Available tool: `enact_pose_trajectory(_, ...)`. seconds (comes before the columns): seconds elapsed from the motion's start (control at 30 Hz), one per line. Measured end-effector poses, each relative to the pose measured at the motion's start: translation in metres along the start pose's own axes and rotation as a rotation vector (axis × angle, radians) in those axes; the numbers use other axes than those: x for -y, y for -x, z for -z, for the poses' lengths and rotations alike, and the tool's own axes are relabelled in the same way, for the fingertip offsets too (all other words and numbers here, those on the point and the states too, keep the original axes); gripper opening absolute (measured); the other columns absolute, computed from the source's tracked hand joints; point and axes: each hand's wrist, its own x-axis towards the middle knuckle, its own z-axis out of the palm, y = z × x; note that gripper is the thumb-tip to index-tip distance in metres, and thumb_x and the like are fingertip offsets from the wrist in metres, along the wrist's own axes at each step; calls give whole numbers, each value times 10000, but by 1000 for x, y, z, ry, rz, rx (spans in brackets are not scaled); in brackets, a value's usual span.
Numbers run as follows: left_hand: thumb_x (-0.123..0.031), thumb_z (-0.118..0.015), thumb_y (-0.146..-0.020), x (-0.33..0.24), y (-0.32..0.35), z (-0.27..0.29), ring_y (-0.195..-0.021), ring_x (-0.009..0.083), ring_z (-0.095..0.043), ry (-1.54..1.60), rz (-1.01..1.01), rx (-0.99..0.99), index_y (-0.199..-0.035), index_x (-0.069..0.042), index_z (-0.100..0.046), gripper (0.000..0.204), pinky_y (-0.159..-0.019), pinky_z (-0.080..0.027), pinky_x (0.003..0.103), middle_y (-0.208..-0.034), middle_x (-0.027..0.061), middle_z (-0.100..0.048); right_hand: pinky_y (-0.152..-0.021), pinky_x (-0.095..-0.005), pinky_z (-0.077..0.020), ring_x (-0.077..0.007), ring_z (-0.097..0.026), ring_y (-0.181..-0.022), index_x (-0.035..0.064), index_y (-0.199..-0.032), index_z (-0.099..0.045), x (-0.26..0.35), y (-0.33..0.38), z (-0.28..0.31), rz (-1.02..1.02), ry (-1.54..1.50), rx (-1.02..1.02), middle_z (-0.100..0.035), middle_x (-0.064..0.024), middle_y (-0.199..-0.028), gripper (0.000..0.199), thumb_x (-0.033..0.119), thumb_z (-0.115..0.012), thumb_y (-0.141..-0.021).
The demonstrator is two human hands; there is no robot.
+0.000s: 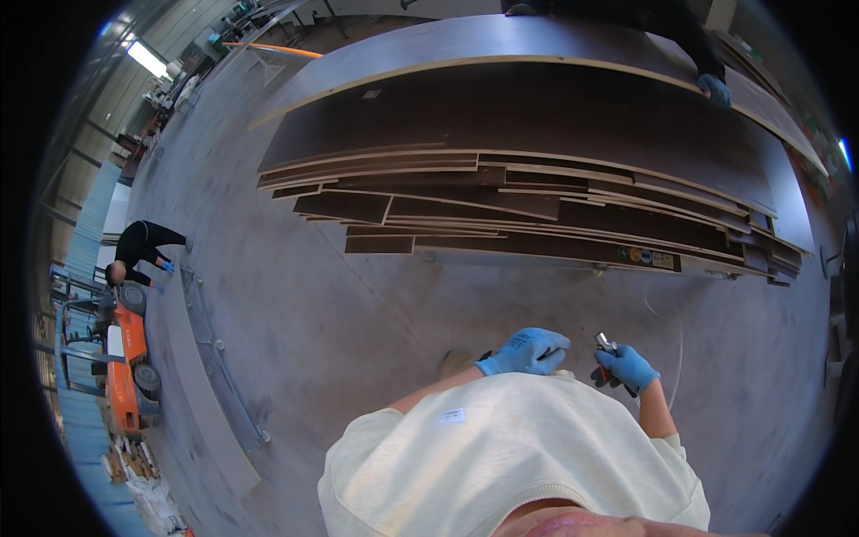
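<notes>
My left hand point(530, 351), in a blue glove, is held close to my body with its fingers curled; what they hold, if anything, is hidden. To its right, my right hand point(633, 368), gloved the same way, is closed round a small hand tool point(606, 342) with a silver metal head and some red at its handle. The tool's exact kind is unclear. Both hands are apart from the stack of dark brown panels point(519, 107) in front of me. Its uneven edges face me.
A co-worker's gloved hand point(716, 91) rests at the edge of a large upper panel point(483, 40). At far left another person point(143, 246) bends beside a long low cart point(201, 358), near an orange forklift point(125, 376). A thin pale hose point(680, 353) hangs right of me.
</notes>
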Motion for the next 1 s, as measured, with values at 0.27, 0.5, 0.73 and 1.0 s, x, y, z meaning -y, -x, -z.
enact_pose_trajectory(0.27, -179, -664, -1005, 16, 3, 31, -1003, 364, -738, 72, 12, -55, -1224, -13, -746, 287, -863, -574, 427, -1086, 218, -767, -605, -300, -566, -185, -781, -761, 23, -1203, -676, 63, -14, -6, -22, 137, 20, -817, -116, -949, 418, 411, -657, -1047)
enact_pose_trajectory(0.5, -134, -676, -986, 58, 3, 114, -876, 325, -726, 111, 48, -113, -1134, -9, -736, 203, -775, -552, 418, -974, 199, -750, -676, -324, -617, -173, -763, -762, 3, -1209, -708, 242, -20, -5, 193, 603, 24, -792, -125, -912, 425, 392, -684, -1039)
enact_pose_trajectory(0.73, -121, -672, -988, 97, 3, 220, -928, 362, -729, 64, -85, -230, -1172, -17, -733, 219, -810, -570, 425, -1024, 192, -761, -688, -330, -575, -164, -720, -698, -1, -1158, -725, 414, -60, -21, 252, 669, -195, -762, -108, -834, 424, 405, -676, -1048)
enact_pose_trajectory(1.0, -95, -684, -978, 122, -31, 317, -993, 375, -745, -4, -156, -472, -1180, -12, -745, 226, -881, -592, 415, -1105, 180, -779, -700, -348, -585, -215, -743, -713, 42, -1167, -730, 529, -118, -15, 153, 859, -255, -744, -90, -808, 434, 449, -634, -1051)
